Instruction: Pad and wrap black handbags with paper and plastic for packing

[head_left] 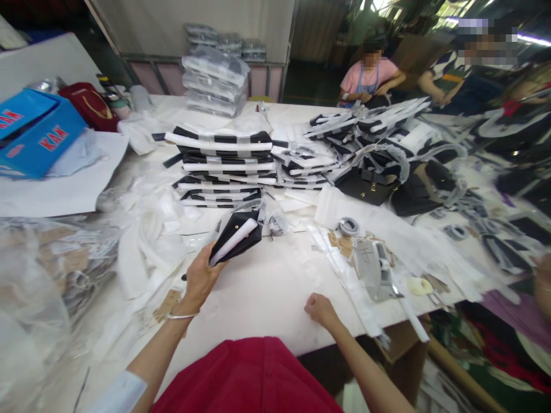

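The left hand (202,279) grasps the black wallet (246,241) by its near corner, lifted just before the striped stack (224,166), the right hand (319,310) clenched on the table (267,298); a flatter hold would probably steady its white strip (232,242).

Fingertips of the left hand (201,278) are hidden behind the black pouch (238,236) it grips. The right hand (319,310) is curled into a fist on the tabletop (267,292), and whether anything lies inside it cannot be told. The blue box (37,135) is cut off by the left edge. The clear plastic heap (38,275) at lower left and the dark goods (516,229) at far right are too blurred to make out.
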Demonstrator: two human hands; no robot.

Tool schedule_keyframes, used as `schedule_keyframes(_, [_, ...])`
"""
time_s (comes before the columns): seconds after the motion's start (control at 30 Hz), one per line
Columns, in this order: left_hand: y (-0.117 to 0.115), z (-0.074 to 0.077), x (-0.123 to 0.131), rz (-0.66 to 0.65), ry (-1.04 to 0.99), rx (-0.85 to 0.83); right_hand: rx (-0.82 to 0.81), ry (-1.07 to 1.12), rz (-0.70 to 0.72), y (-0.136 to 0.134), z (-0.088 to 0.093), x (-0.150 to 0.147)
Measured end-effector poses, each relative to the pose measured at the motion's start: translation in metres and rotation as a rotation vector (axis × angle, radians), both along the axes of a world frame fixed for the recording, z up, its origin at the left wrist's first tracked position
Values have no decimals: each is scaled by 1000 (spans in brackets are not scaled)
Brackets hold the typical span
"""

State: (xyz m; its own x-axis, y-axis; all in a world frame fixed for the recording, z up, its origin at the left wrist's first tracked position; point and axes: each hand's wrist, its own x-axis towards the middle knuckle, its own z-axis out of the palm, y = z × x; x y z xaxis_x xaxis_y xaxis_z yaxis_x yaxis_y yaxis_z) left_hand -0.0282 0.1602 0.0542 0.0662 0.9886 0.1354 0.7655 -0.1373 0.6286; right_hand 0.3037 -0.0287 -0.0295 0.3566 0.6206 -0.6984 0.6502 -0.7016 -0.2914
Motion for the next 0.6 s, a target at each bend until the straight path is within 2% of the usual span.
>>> schedule_keyframes(0.07, [-2,6,3,1,-26,25,-13,86,35,1,2,-16])
schedule_keyframes(0.13, [-3,10,6,3,-47,45,85,91,53,6,8,-17])
schedule_keyframes(0.2, [-3,14,9,8,-56,71,256,-47,36,18,15,-3])
schedule_keyframes(0.27, [-3,17,12,4,-52,103,336,-255,-2,30,21,19])
schedule_keyframes(0.33, [-4,20,16,-12,-36,133,270,-382,-14,38,22,38])
schedule_keyframes(0.43, [-7,25,25,-43,18,183,145,-333,-15,40,17,47])
schedule_keyframes(0.6, [-21,24,49,-173,139,256,49,-162,-40,24,4,13])
